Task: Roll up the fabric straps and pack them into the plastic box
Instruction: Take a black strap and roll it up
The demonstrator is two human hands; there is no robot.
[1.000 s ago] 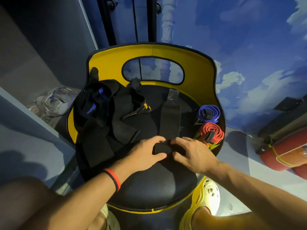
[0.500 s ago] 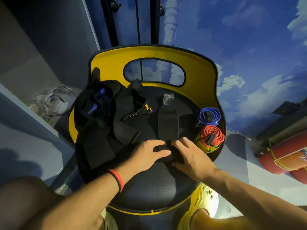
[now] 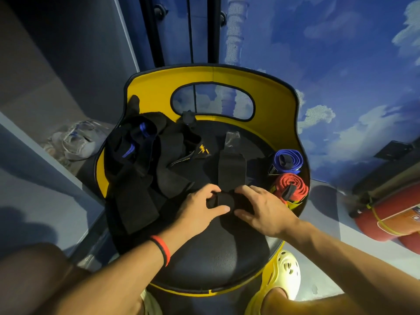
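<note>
A: Start nearest. What sits at the bottom edge?

B: A bare knee on the left, and on the right a foot in a pale perforated clog [image 3: 286, 271] on the floor. Both forearms reach forward over the black chair seat [image 3: 218, 260], and the left wrist wears a red and black wristband [image 3: 161, 248].

A: And the hands?

B: The left hand [image 3: 200, 208] and right hand [image 3: 263, 210] meet at the middle of the seat. Between them is the rolled near end of a black strap [image 3: 231, 171]. The left fingers [image 3: 211, 189] curl over the top of the roll with the thumb beneath it, so that hand is clenched around the roll. The right hand presses on the roll's other side with its fingers bent over it; how firmly it clasps I cannot tell.

A: Where does the rest of the strap go?

B: It lies flat, running straight away from the hands toward the chair back.

A: What else is on the seat?

B: To the left, a loose heap of black straps [image 3: 145, 164] with blue trim showing in places. At the right rim, a red rolled strap [image 3: 292, 186], and just behind it a blue rolled strap [image 3: 287, 161], the two touching or nearly so.

A: Beyond that?

B: The yellow chair back [image 3: 272, 103] with an oval cut-out. Farther left on the floor, a clear plastic box [image 3: 77, 142], well apart from the hands. At far right, a red fire extinguisher [image 3: 393, 219] lying on its side. The wall is painted as blue sky with clouds.
</note>
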